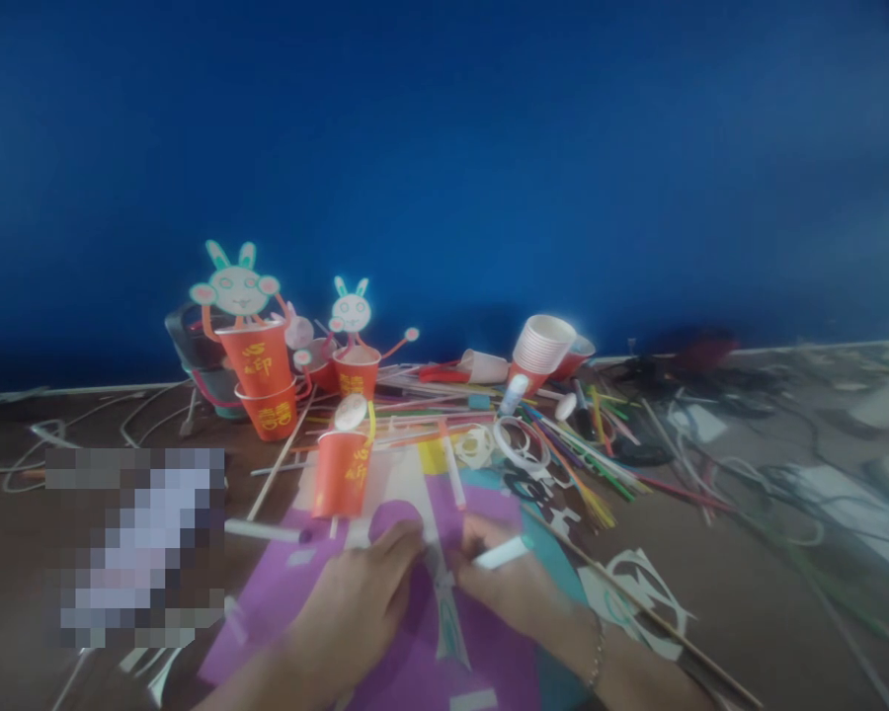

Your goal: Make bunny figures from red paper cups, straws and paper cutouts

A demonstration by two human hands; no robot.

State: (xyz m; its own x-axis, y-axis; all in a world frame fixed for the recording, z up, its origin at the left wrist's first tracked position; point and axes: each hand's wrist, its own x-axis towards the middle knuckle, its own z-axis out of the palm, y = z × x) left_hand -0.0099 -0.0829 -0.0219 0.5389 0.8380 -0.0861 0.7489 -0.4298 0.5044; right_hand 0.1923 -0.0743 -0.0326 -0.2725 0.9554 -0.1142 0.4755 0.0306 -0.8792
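White marker [501, 555], long axis nearly crosswise, teal end rightward, within the pinching right hand [515, 591].

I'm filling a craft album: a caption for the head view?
Right hand with a marker, left hand alongside, over purple paper; rabbit-topped cups behind.

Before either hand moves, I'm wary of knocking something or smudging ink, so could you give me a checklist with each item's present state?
1. Marker held by the right hand: ok, it is in the fingers' grip.
2. Marker tip placement: cannot tell, the tip is hidden.
3. Left hand over the purple sheet: ok, though its exact hold is unclear.
4. Paper piece with teal lines in view: ok, its near part shows between the forearms.
5. Room beyond the left hand: not ok, an orange cup is close by.
6. Room beside the right forearm: not ok, a wooden stick lies near it.
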